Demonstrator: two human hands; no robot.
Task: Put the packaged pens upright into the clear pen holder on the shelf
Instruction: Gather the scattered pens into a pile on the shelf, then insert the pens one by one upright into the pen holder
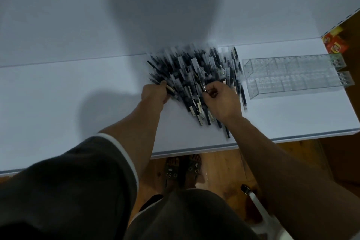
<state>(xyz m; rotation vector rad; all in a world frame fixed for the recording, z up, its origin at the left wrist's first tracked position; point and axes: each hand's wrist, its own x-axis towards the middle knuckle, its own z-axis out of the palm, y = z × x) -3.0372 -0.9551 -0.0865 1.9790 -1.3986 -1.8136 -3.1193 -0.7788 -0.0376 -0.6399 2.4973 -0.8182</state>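
Looking down, the packaged pens (pixel 194 66) lie piled on the white shelf (pixel 78 93); the clear pen holder (pixel 292 76) sits at their 3 o'clock. The left hand (pixel 155 92) and right hand (pixel 222 101) each curl round some pens. Best to grab a few, ends lined up.

Single head-worn wide-angle view, aimed forward and steeply downward from above the wearer's chest. The white shelf (pixel 78 103) fills the upper and middle field at arm's reach. The wooden floor (pixel 220 167) shows below the shelf's near edge.
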